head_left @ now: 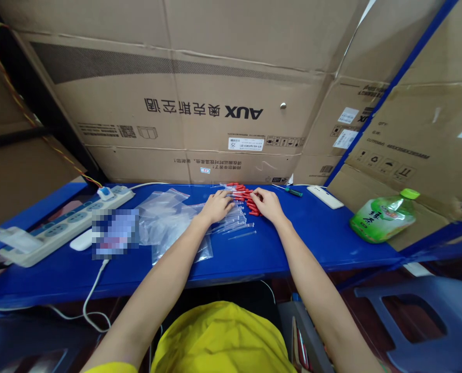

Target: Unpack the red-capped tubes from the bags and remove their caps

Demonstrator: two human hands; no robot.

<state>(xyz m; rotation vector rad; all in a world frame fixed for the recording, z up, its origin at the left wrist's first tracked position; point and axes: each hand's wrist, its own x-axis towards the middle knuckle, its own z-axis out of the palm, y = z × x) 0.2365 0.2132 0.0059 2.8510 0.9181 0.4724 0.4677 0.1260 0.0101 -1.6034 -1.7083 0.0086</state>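
Note:
A pile of slim clear plastic tubes (231, 221) and small red pieces (253, 208) lies at the middle of the blue table. Over the left side of this pile is my left hand (215, 207), palm down, its thumb and fingers apart above the tubes. My right hand (269, 204) rests at the right edge of the red pieces, fingers curled in, with the fingertips on a red piece. Whether the red pieces are joined to the tubes is too small to tell. Clear plastic bags (163, 217) lie left of my left hand.
Left are a power strip (68, 223) with plugs and a blurred-out object (115, 232) on a white cable. At right lie a green-handled screwdriver (293, 192), a white phone-like object (325, 197) and a green-tea bottle (382, 218). Cardboard (200, 77) walls the back.

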